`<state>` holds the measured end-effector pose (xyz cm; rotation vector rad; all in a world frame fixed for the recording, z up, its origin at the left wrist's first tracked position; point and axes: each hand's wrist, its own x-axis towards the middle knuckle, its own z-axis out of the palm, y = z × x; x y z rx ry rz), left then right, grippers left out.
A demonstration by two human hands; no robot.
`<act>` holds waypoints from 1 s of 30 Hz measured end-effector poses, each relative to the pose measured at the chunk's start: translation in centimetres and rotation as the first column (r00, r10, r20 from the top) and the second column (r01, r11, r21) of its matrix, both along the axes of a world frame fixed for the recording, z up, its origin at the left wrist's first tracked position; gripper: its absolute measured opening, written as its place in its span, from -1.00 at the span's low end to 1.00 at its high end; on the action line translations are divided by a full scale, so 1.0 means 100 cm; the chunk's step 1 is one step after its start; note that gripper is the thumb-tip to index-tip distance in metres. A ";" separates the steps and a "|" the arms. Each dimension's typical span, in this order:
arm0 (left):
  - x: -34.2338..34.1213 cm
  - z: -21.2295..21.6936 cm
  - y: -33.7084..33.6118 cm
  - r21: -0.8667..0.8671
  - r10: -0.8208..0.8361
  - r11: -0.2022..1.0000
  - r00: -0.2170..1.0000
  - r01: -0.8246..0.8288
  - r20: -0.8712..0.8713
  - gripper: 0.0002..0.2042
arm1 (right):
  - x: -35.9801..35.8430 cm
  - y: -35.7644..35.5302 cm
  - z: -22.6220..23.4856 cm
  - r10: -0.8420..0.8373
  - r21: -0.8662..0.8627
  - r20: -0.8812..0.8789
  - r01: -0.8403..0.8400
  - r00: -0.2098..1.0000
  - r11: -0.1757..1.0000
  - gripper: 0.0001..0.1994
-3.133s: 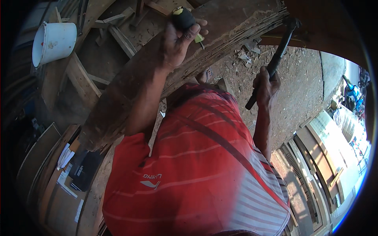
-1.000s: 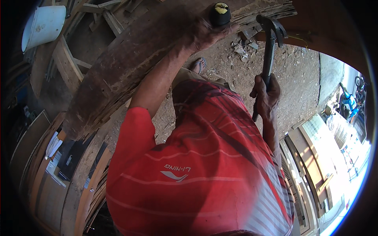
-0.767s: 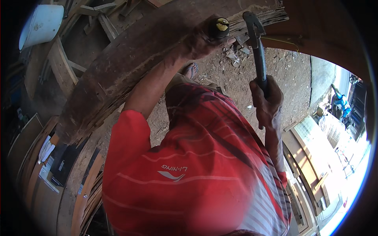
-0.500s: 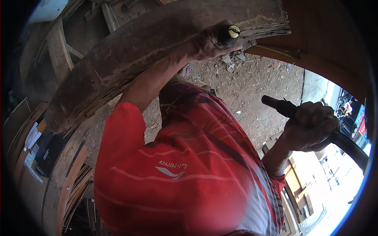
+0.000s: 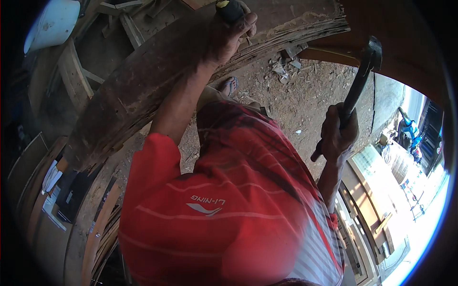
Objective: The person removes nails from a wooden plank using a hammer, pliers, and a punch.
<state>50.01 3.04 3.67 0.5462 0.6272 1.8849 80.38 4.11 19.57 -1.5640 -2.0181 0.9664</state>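
Note:
My left hand (image 5: pixel 234 43) is closed round the thick black handle of a chisel (image 5: pixel 232 11) with a yellow end; most of its blade is hidden. That hand is over a long, weathered wooden plank (image 5: pixel 129 86) with a rough, splintered edge, which runs from the lower left to the far middle. Off to the right, my right hand (image 5: pixel 339 131) grips a hammer (image 5: pixel 354 90) by its dark handle. The hammer is raised clear of the plank, its metal head pointing away from me.
Wood offcuts (image 5: pixel 74 71) and a white container (image 5: pixel 53 26) lie at the far left. Stacked boards (image 5: pixel 95 224) fill the near left, more boards (image 5: pixel 367 205) the right. Wood scraps litter the dirt floor (image 5: pixel 286 109). A reddish-brown panel (image 5: pixel 400 57) stands far right.
My left hand has moved left and farther away over the plank with the chisel. My right hand has come left, and the hammer has swung round so its head is now on the far side.

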 end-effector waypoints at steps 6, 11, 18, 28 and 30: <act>0.008 0.024 -0.020 -0.237 -0.130 0.971 0.893 0.027 -0.431 -0.78 | 0.012 -0.020 -0.019 -0.116 -0.278 0.138 0.151 0.984 0.949 -0.82; 0.021 0.025 -0.026 -0.212 -0.043 0.976 0.905 -0.052 -0.422 -0.81 | 0.022 -0.029 -0.036 -0.016 -0.303 0.200 0.078 0.980 0.950 -0.73; 0.030 0.003 -0.003 -0.106 -0.014 0.994 0.949 -0.020 -0.315 -0.86 | 0.020 -0.029 -0.039 0.044 -0.313 0.201 0.022 0.979 0.950 -0.73; 0.035 -0.011 0.003 -0.160 0.008 0.987 0.991 -0.029 -0.130 -0.86 | 0.023 -0.023 -0.036 0.029 -0.302 0.244 0.048 0.969 0.952 -0.74; 0.033 -0.009 0.004 -0.148 -0.025 0.988 0.917 -0.038 -0.399 -0.85 | 0.021 -0.023 -0.037 0.037 -0.295 0.237 0.036 0.971 0.955 -0.73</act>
